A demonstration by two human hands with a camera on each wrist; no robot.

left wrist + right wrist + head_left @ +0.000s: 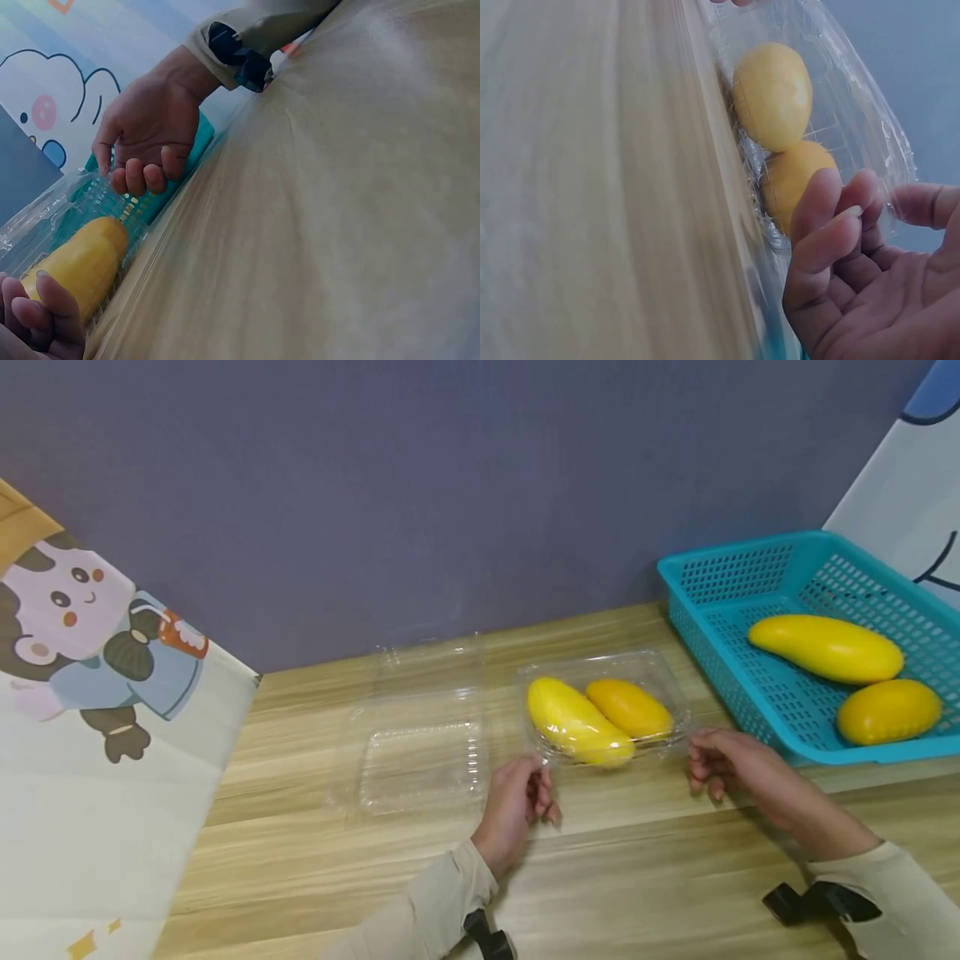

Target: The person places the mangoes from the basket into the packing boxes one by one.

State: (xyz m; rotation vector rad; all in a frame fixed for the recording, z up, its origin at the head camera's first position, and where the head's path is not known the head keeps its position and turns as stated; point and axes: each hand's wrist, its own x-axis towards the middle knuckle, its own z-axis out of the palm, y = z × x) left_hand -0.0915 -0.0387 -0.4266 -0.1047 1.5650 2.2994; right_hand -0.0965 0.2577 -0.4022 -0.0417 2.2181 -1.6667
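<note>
A clear plastic clamshell box [600, 664] stands on the table with a long yellow mango [573, 718] and a smaller orange-yellow mango [630, 708] inside. At its front left corner my left hand [517, 802] pinches the edge between thumb and fingers. My right hand [738, 768] pinches the front right corner, its other fingers curled below. In the right wrist view the clear plastic arches over both mangoes, and the right thumb and index finger meet at its rim. The left wrist view shows the left fingers [56, 311] beside the box's near end.
To the left lies another clear clamshell box [420, 768], opened flat. A blue-green basket [750, 693] at the right holds a long yellow mango [825, 647] and a rounder one [888, 712]. Behind the table rises a grey-blue panel [450, 510]; a cartoon-printed panel [97, 777] borders the left.
</note>
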